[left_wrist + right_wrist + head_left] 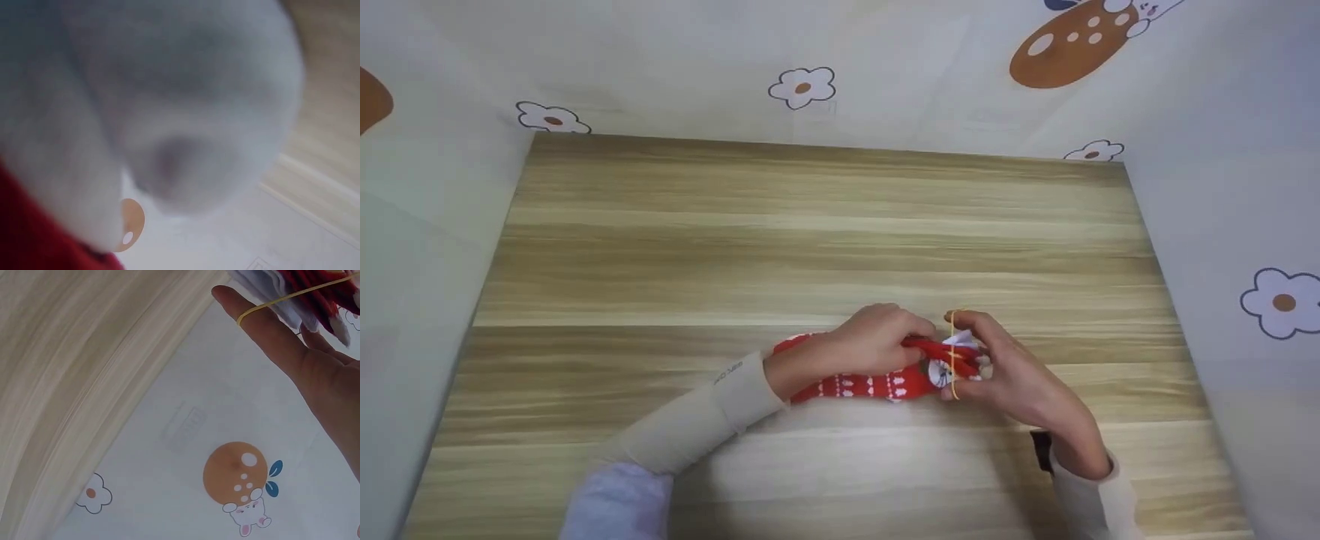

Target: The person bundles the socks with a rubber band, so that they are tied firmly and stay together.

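Observation:
A red cloth piece with white knit-like patterns [870,385] lies along the front middle of the table, partly hidden under my left forearm. My left hand [877,337] pinches folded red cloth near its right end. At that end, white and red folds bunch together. Around them a yellow rubber band [952,352] stretches between the spread thumb and fingers of my right hand [1020,375]. The right wrist view shows the rubber band [292,295] looped over one straight finger, across the red and white folds [320,298]. A blurred hand fills much of the left wrist view.
The wood-grain table [810,240] meets pale walls at the back and both sides. Flower and cartoon prints cover the back wall [900,67]. A dark strap [1042,451] shows at my right wrist, and light sleeves cover both forearms.

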### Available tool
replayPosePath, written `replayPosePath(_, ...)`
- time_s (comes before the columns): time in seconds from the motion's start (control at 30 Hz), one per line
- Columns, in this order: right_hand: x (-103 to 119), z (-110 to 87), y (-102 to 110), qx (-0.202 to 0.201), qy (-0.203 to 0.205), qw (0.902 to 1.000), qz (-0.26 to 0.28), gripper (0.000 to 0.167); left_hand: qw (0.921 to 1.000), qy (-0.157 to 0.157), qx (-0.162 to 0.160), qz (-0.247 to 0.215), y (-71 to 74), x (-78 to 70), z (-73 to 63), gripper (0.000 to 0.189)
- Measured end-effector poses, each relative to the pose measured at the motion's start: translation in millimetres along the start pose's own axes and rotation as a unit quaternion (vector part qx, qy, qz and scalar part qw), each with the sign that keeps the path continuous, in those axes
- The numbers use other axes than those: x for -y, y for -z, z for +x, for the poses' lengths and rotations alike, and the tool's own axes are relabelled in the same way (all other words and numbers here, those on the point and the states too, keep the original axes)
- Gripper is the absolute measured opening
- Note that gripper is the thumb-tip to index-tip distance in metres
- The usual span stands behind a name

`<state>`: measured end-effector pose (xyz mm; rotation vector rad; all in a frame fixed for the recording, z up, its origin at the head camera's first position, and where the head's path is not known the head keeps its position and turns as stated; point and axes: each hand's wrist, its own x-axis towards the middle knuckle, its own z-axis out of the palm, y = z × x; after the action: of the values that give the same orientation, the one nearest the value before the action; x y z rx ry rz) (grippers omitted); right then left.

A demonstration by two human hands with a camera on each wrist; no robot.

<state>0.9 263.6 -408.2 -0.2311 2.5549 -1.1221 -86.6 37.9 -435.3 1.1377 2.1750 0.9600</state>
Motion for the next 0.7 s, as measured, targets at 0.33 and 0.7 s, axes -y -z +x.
replayPosePath(0.33,-0.8,2.8,-7.1,-0.012,0.024,0.9995,-0.015,0.084,0.9994,0.003,-0.028,-0.018,0.7,-1.2,-2.2,0.028)
replayPosePath(0.7,0.0,-0.5,-9.4,-0.034,0.032,0.9984,-0.032,0.089,0.9974,0.013,-0.056,-0.043,2.3,1.5,0.0,0.025)
